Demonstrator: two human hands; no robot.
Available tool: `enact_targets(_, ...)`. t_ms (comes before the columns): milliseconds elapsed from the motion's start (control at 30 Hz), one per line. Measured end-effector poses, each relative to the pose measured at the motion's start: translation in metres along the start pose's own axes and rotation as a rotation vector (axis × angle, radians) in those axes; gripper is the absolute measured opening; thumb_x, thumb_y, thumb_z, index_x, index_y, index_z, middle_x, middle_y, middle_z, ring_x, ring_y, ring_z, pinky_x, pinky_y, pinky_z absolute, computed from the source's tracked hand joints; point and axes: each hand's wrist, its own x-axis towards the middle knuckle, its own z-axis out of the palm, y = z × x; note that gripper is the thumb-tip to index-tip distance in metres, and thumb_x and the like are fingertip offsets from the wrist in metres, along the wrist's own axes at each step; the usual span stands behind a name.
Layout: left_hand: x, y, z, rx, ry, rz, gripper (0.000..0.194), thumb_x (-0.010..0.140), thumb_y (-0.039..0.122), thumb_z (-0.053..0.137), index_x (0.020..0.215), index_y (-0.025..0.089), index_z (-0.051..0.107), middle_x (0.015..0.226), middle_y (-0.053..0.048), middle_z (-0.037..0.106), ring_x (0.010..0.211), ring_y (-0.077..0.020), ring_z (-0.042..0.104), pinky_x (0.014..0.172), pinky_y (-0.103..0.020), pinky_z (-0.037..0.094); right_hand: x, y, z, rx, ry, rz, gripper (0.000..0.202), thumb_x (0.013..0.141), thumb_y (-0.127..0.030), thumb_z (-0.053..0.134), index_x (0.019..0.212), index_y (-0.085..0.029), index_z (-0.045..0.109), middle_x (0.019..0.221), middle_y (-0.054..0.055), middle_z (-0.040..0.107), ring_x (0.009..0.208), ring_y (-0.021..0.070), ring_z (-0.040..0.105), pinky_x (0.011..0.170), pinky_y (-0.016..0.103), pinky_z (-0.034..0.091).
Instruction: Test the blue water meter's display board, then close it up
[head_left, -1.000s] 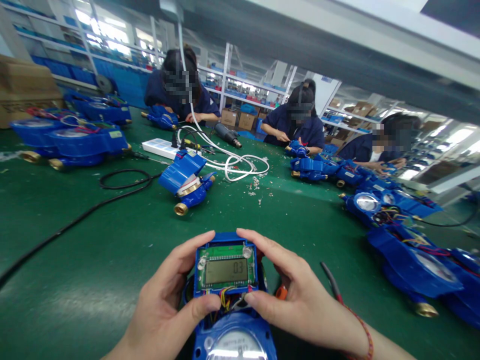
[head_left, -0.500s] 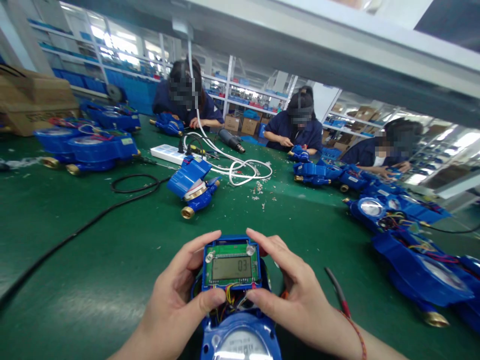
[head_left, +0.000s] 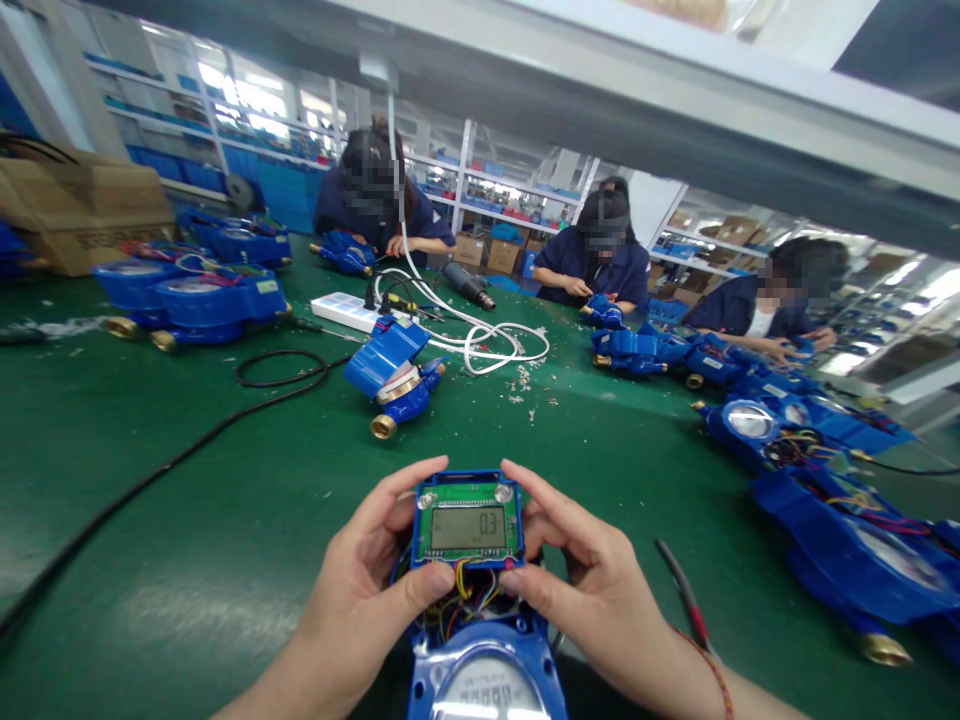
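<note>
A blue-framed display module [head_left: 469,528] with a green circuit board and a lit-grey screen reading 0.3 sits between my hands. My left hand [head_left: 367,570] grips its left side, thumb at the lower edge and index finger at the top corner. On the right side my right hand [head_left: 592,560] holds it the same way. Yellow, red and white wires [head_left: 465,595] run from under the module into the open housing of a blue meter [head_left: 487,680], whose round dial faces up at the bottom edge.
Ahead stands another blue meter [head_left: 397,375], near a white power strip [head_left: 345,310] and coiled white cable [head_left: 510,345]. A black cable [head_left: 172,465] crosses the left. Several blue meters [head_left: 847,530] line the right; a red-black tool [head_left: 686,595] lies near my right wrist. People work across the table.
The view has shifted slightly, so the background sits a little farther right and lower. The module is tilted a little differently, still between both hands, with more wires visible below it.
</note>
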Motion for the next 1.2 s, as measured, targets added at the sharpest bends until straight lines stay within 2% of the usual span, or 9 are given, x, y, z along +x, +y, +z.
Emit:
enact_targets(167,-0.001,0.003,0.000,-0.014,-0.001,-0.037,0.066,0.081,0.031,0.072,0.135,0.021,0.035,0.117,-0.008,0.063,0.105,-0.0134,0.062,0.084,-0.012,0.048,0.000,0.000,0.000,0.024,0.007,-0.019,0.066,0.088,-0.026,0.065,0.145,-0.043,0.036,0.080,-0.007,0.057,0.079,0.0049,0.052,0.082,0.020,0.042)
enact_targets(300,-0.002,0.003,0.000,-0.055,-0.012,-0.024,0.064,0.082,0.028,0.071,0.136,0.022,0.038,0.116,-0.006,0.064,0.100,-0.0113,0.064,0.086,-0.013,0.048,0.000,-0.001,0.000,0.038,-0.001,-0.019,0.066,0.089,-0.025,0.064,0.146,-0.043,0.035,0.081,-0.007,0.057,0.081,0.0050,0.053,0.086,0.021,0.042)
enact_targets(500,-0.001,0.002,-0.002,-0.063,-0.003,-0.049,0.065,0.081,0.029,0.072,0.137,0.024,0.040,0.117,-0.005,0.063,0.102,-0.0120,0.063,0.087,-0.014,0.048,-0.001,0.001,0.001,0.073,-0.004,0.007,0.066,0.088,-0.026,0.065,0.145,-0.043,0.036,0.080,-0.007,0.055,0.079,0.0040,0.052,0.083,0.019,0.042)
enact_targets(733,0.000,0.003,-0.003,-0.031,-0.012,-0.042,0.068,0.080,0.032,0.073,0.137,0.020,0.038,0.118,-0.009,0.062,0.101,-0.0147,0.064,0.086,-0.016,0.049,0.000,0.000,0.001,0.098,-0.011,0.017,0.064,0.088,-0.025,0.064,0.145,-0.039,0.037,0.080,-0.007,0.056,0.078,0.0037,0.053,0.080,0.019,0.042)
enact_targets(867,0.001,0.004,-0.002,-0.029,-0.013,-0.035,0.067,0.080,0.033,0.072,0.136,0.021,0.039,0.119,-0.008,0.062,0.102,-0.0140,0.063,0.087,-0.016,0.049,0.000,0.001,0.001,0.102,-0.014,0.026,0.064,0.088,-0.025,0.064,0.145,-0.041,0.037,0.081,-0.007,0.055,0.077,0.0030,0.052,0.082,0.018,0.042)
enact_targets(1067,0.003,0.011,0.000,0.048,-0.004,-0.076,0.076,0.078,0.042,0.072,0.137,0.014,0.033,0.120,-0.014,0.060,0.102,-0.0156,0.063,0.086,-0.015,0.049,-0.001,0.003,0.001,0.103,-0.020,0.051,0.064,0.089,-0.027,0.063,0.146,-0.041,0.035,0.083,-0.006,0.056,0.081,0.0048,0.054,0.086,0.021,0.042)
enact_targets(1200,0.005,0.007,-0.002,0.004,-0.011,-0.091,0.078,0.083,0.042,0.068,0.143,0.014,0.027,0.124,-0.014,0.058,0.104,-0.0138,0.062,0.089,-0.015,0.047,-0.002,-0.001,0.002,0.069,-0.008,-0.012,0.064,0.090,-0.026,0.062,0.146,-0.042,0.034,0.083,-0.007,0.058,0.082,0.0055,0.053,0.086,0.023,0.041)
